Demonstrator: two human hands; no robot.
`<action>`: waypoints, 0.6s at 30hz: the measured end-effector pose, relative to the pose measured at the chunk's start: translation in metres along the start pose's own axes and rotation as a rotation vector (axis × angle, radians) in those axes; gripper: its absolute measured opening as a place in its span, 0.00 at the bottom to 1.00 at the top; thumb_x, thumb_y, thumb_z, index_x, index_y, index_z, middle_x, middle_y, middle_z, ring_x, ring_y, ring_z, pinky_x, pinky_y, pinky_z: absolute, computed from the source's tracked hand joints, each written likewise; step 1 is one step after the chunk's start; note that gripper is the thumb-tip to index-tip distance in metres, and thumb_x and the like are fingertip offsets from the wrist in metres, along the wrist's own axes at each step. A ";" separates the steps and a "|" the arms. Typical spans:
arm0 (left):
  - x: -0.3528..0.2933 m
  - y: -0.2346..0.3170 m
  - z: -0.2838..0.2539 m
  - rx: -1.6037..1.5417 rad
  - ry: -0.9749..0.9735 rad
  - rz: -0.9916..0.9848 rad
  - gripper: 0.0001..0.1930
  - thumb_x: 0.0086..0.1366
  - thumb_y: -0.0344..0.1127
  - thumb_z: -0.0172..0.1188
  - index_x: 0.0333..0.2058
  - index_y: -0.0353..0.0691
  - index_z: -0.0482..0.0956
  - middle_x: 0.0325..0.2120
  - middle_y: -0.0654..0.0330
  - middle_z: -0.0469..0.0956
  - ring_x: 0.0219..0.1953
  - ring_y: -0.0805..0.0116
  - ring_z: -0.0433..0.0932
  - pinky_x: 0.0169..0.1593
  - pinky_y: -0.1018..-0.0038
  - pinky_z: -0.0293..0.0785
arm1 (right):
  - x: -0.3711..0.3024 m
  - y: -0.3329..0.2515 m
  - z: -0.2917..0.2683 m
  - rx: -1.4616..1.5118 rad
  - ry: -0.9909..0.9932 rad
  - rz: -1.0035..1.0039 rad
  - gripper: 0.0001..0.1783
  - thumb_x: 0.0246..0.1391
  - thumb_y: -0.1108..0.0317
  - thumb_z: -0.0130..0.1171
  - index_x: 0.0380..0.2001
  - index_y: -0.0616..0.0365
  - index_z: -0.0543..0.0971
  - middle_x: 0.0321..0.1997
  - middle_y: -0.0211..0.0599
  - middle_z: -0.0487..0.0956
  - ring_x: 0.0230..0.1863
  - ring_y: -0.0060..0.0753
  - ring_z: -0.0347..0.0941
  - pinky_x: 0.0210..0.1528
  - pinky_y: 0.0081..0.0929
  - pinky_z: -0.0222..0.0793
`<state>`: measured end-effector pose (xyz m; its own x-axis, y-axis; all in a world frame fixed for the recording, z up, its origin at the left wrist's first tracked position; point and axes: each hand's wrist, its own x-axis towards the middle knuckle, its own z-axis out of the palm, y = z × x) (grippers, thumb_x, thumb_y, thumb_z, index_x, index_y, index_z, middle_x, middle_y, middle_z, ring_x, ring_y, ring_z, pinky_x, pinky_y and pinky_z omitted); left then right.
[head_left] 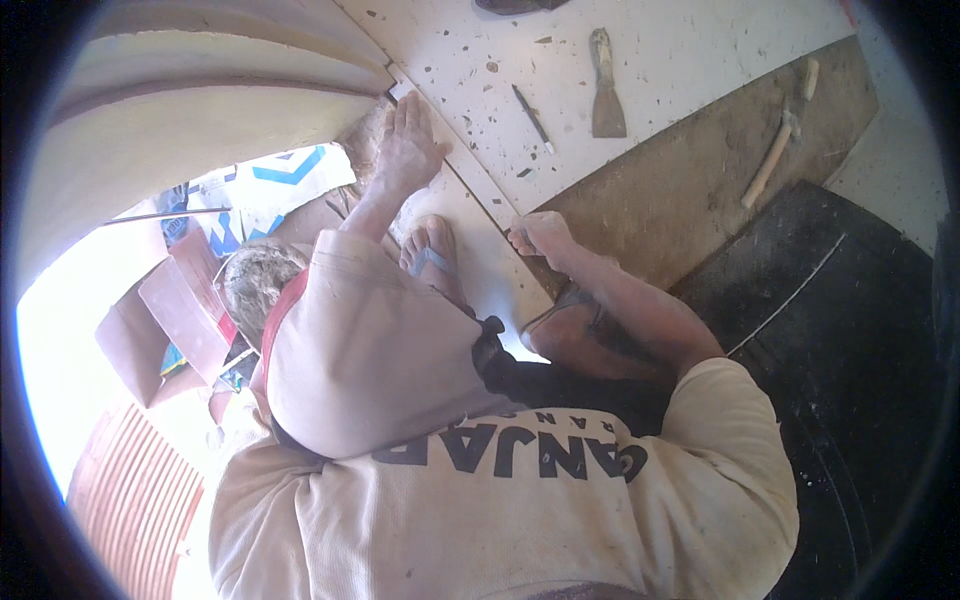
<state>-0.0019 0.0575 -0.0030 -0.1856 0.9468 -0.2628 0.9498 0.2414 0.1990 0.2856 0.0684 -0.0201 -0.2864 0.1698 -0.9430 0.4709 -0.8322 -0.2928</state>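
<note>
My left hand (408, 150) lies flat, fingers stretched out, at the far end of a narrow pale strip (468, 165) on the floor. Near the strip's other end, my right hand (542, 238) is closed, its fingers curled down by the edge; whatever is inside them is hidden. The strip runs slantwise between both hands, along the border of a large white board (660, 60). Beneath my left forearm, a foot in a flip-flop (432, 255) rests on a pale surface.
On the white board lie a scraper (607, 100), a dark pencil (533, 118) and scattered chips. A wooden-handled hammer (772, 160) rests on a brown panel (680, 185). Black sheeting (790, 300) spreads at the right; a curved pale wall (180, 150) rises at the left above torn packaging (285, 185).
</note>
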 end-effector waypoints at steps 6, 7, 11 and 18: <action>0.007 0.006 -0.020 0.166 -0.043 0.057 0.44 0.63 0.55 0.61 0.67 0.28 0.57 0.72 0.42 0.50 0.74 0.44 0.46 0.73 0.46 0.42 | -0.006 0.002 -0.001 -0.014 0.003 -0.033 0.11 0.61 0.64 0.60 0.34 0.63 0.82 0.30 0.35 0.82 0.27 0.21 0.77 0.31 0.21 0.77; 0.005 -0.002 -0.018 0.142 -0.001 0.084 0.44 0.63 0.56 0.60 0.67 0.28 0.57 0.71 0.42 0.50 0.74 0.45 0.47 0.73 0.46 0.43 | -0.009 0.000 0.003 -0.033 0.005 -0.030 0.12 0.61 0.64 0.60 0.34 0.63 0.82 0.30 0.34 0.82 0.27 0.21 0.77 0.31 0.21 0.77; 0.007 -0.017 0.000 0.034 0.073 0.139 0.44 0.64 0.57 0.59 0.68 0.31 0.57 0.72 0.45 0.51 0.75 0.49 0.47 0.74 0.48 0.43 | -0.007 0.005 0.000 -0.017 0.028 -0.049 0.12 0.60 0.63 0.61 0.34 0.63 0.82 0.30 0.34 0.82 0.26 0.22 0.77 0.30 0.21 0.77; 0.005 -0.021 0.001 -0.003 0.069 0.125 0.45 0.64 0.59 0.59 0.69 0.33 0.56 0.73 0.47 0.49 0.75 0.50 0.45 0.75 0.56 0.44 | -0.006 0.011 0.002 -0.013 0.032 -0.128 0.12 0.61 0.64 0.60 0.33 0.64 0.82 0.29 0.36 0.82 0.26 0.21 0.77 0.28 0.20 0.76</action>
<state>-0.0228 0.0568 -0.0099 -0.0827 0.9820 -0.1698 0.9658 0.1210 0.2295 0.2905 0.0569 -0.0171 -0.3180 0.2911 -0.9023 0.4431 -0.7957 -0.4129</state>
